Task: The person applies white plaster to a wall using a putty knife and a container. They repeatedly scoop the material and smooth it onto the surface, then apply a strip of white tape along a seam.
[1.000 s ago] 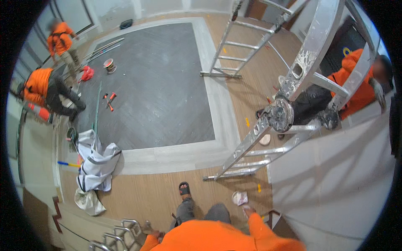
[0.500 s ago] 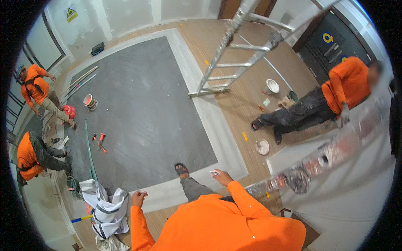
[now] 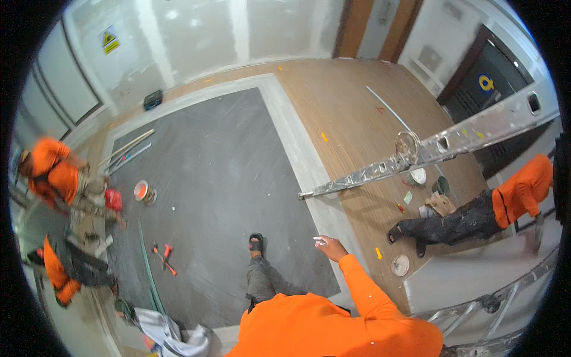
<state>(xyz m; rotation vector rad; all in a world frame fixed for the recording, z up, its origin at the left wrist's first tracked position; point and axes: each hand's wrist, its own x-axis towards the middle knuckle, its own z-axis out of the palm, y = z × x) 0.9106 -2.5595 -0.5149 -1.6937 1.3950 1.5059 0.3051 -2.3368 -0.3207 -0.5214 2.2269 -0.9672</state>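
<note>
My right hand [image 3: 333, 248] is held out in front of my body at the end of an orange sleeve [image 3: 357, 279]. Its fingers are loosely bent and partly apart, with white smears at the tips; I make out no object in it. The hand is over the pale border strip [image 3: 285, 113] of the floor, left of a paint-spattered metal ladder [image 3: 369, 175]. My left hand is out of view. One sandalled foot [image 3: 256, 243] is stepping on the dark grey floor [image 3: 208, 178].
At left, two people in orange [image 3: 59, 181] bend near a bucket [image 3: 143, 191]. Orange-handled tools [image 3: 166, 256] and a green strip [image 3: 147, 262] lie on the floor. Pale cloth [image 3: 172, 336] is bunched at lower left. Another person [image 3: 523, 190] stands right, near tubs [image 3: 400, 265].
My view has shifted forward onto the grey floor. My left hand has gone out of view. The ladder appears from another angle, and the bunched cloth sits lower in the picture.
</note>
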